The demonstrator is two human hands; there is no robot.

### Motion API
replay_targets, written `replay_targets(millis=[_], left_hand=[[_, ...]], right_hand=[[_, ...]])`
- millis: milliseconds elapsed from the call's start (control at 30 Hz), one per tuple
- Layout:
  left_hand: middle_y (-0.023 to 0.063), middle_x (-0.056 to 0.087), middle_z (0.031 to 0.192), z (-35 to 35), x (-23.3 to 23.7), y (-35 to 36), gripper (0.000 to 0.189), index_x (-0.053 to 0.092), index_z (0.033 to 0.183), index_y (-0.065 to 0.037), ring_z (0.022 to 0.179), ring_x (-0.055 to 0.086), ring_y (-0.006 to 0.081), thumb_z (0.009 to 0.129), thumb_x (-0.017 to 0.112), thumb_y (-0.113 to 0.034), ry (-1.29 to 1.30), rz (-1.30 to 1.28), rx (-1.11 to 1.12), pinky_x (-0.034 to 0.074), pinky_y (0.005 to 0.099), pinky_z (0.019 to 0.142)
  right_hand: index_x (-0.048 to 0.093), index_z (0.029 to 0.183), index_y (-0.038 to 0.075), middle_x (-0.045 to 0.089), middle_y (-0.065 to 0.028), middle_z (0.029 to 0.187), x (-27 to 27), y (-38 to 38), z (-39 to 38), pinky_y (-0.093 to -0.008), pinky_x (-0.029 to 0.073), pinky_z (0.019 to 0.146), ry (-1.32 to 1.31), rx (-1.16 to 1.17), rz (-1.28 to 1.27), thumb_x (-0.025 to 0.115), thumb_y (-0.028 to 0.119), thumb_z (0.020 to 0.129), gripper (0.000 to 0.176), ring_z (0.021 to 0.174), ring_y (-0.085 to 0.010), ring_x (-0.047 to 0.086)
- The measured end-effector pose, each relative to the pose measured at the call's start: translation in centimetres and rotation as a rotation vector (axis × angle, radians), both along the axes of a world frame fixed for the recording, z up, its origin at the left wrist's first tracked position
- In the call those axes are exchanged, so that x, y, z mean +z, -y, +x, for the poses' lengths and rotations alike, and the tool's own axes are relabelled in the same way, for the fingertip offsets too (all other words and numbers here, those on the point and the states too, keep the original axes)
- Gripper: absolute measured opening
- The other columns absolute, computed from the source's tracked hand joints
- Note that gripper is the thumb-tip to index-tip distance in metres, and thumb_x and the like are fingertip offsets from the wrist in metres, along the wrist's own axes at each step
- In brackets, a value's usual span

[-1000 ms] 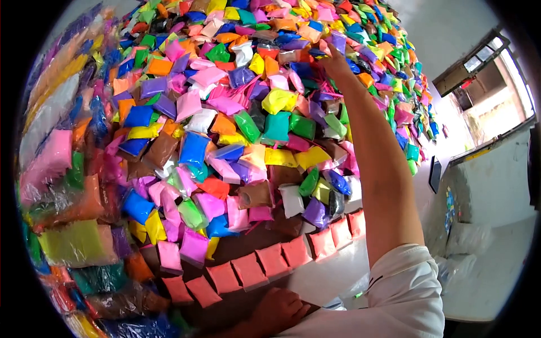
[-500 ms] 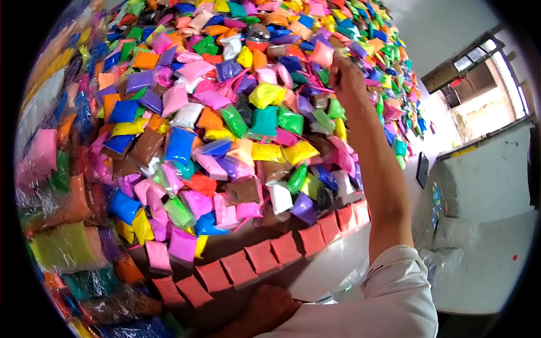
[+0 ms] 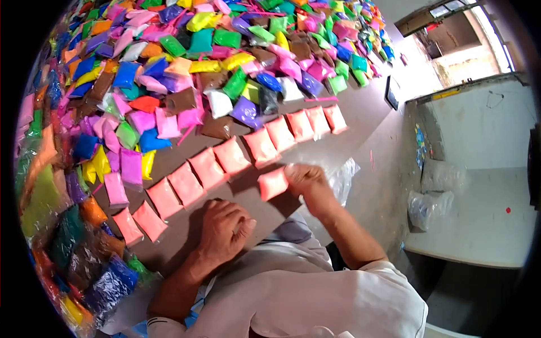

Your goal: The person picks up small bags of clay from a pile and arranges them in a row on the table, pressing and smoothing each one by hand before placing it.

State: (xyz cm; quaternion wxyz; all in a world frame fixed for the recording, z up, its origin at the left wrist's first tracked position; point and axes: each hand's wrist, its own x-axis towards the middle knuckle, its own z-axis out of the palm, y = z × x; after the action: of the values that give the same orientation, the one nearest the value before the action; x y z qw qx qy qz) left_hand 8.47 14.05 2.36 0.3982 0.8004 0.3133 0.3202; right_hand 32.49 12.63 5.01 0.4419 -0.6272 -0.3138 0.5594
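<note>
A view from above looks down on a brown tabletop (image 3: 344, 143) covered mostly by small sealed packets of coloured powder or clay. The person's right hand (image 3: 304, 177), reaching in from the near right, pinches one pink packet (image 3: 273, 183) by its right edge between thumb and fingertips. The packet sits low over the bare tabletop, just on the near side of a row of pink packets (image 3: 234, 155); whether it touches the surface cannot be told. That row holds matching salmon-pink packets laid side by side, running diagonally from the near left to the far right, with each one close beside the next. The left hand (image 3: 225, 228) lies palm down on the tabletop, nearer to the person and to the left of the held packet. Its fingers are loosely curled and hold nothing. Beyond the row, filling the far and left parts of the tabletop, is a large pile of coloured packets (image 3: 169, 67) in pink, purple, blue, green, yellow, orange, white and brown, heaped in no order. A crumpled clear plastic bag (image 3: 345, 173) lies just to the right of the right hand at the tabletop's edge. The person wears a pale short-sleeved shirt (image 3: 315, 298). Further right, on the floor below, sit more plastic bags (image 3: 431, 194) against a white wall.
</note>
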Motion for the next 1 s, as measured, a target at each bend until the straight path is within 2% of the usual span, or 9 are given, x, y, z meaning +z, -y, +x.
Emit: replay_targets(millis=[133,167,267,333,433,500,733,833,1000], left_hand=[[0.0083,0.063,0.081,0.2,1.0,0.0,0.028,0.061,0.078,-0.006,0.078,0.057,0.0292,0.091,0.061,-0.031,-0.053,0.032,-0.025,0.038,0.0416,0.073],[0.0048,0.062,0.077,0.3,0.7,0.1,0.025,0.061,0.077,-0.009,0.075,0.057,0.0263,0.087,0.067,-0.031,-0.06,0.059,-0.031,0.037,0.0406,0.071],[0.0058,0.062,0.077,0.6,0.9,0.3,0.023,0.061,0.077,-0.009,0.076,0.057,0.0269,0.086,0.068,-0.029,-0.09,0.105,-0.001,0.038,0.041,0.072],[0.0085,0.062,0.08,0.8,1.1,0.4,0.02,0.063,0.08,-0.007,0.079,0.056,0.0283,0.086,0.067,-0.026,-0.114,0.126,0.019,0.039,0.0415,0.073],[0.0086,0.063,0.083,0.5,0.7,0.4,0.018,0.065,0.086,-0.005,0.079,0.056,0.0284,0.089,0.064,-0.023,-0.132,0.109,0.01,0.04,0.0408,0.074],[0.0083,0.065,0.087,0.3,0.3,0.4,0.018,0.067,0.093,-0.004,0.082,0.058,0.0279,0.091,0.061,-0.021,-0.163,0.094,-0.006,0.04,0.0401,0.076],[0.0078,0.062,0.081,0.5,-0.1,0.6,0.023,0.068,0.09,-0.004,0.078,0.056,0.0267,0.091,0.064,-0.026,-0.101,0.078,0.017,0.038,0.0401,0.074],[0.0076,0.062,0.08,0.3,0.5,0.4,0.025,0.068,0.087,-0.004,0.077,0.056,0.0267,0.089,0.066,-0.029,-0.143,0.037,-0.007,0.039,0.0404,0.075],[0.009,0.063,0.078,0.3,0.0,0.5,0.028,0.068,0.08,-0.006,0.076,0.056,0.0272,0.086,0.069,-0.033,-0.076,0.09,0.01,0.04,0.0406,0.073]], right_hand=[[0.053,0.068,0.004,0.042,0.0084,0.064,-0.1,2.6,-2.9,-0.0247,0.03,0.053,0.18,0.081,0.391,0.064,0.024,0.099,0.039,0.062,-0.0043,0.036],[0.053,0.069,0.003,0.042,0.009,0.066,0.2,2.7,-3.1,-0.0247,0.031,0.054,0.222,0.082,0.45,0.064,0.023,0.099,0.038,0.064,-0.0041,0.036],[0.055,0.069,0.003,0.045,0.0088,0.071,1.3,2.5,-2.2,-0.0241,0.031,0.055,-0.016,0.193,0.1,0.065,0.024,0.098,0.037,0.066,-0.0035,0.036],[0.055,0.068,0.007,0.047,0.0077,0.063,0.6,2.1,-2.9,-0.0223,0.03,0.051,-0.017,0.166,0.145,0.065,0.028,0.098,0.038,0.059,-0.0025,0.039],[0.062,0.078,0.006,0.048,0.0091,0.069,-0.1,1.8,-2.1,-0.0221,0.029,0.052,-0.077,0.27,0.084,0.064,0.03,0.099,0.032,0.063,-0.0014,0.038],[0.065,0.087,0.003,0.056,0.0077,0.076,1.0,1.7,-2.3,-0.0217,0.035,0.057,-0.118,0.294,0.049,0.068,0.029,0.096,0.027,0.068,-0.002,0.045],[0.067,0.1,0.001,0.063,0.0047,0.09,-1.0,2.0,-2.5,-0.0213,0.044,0.069,-0.191,0.333,0.107,0.073,0.018,0.092,0.02,0.079,-0.0037,0.053],[0.066,0.096,0.002,0.062,0.0058,0.084,-0.6,2.2,-2.7,-0.0211,0.042,0.063,-0.185,0.313,0.233,0.075,0.015,0.09,0.017,0.073,-0.0028,0.051],[0.068,0.101,0.003,0.06,0.0058,0.079,-1.6,2.3,-0.8,-0.02,0.041,0.058,-0.277,0.447,0.153,0.079,0.011,0.085,0.021,0.068,-0.0019,0.051]])
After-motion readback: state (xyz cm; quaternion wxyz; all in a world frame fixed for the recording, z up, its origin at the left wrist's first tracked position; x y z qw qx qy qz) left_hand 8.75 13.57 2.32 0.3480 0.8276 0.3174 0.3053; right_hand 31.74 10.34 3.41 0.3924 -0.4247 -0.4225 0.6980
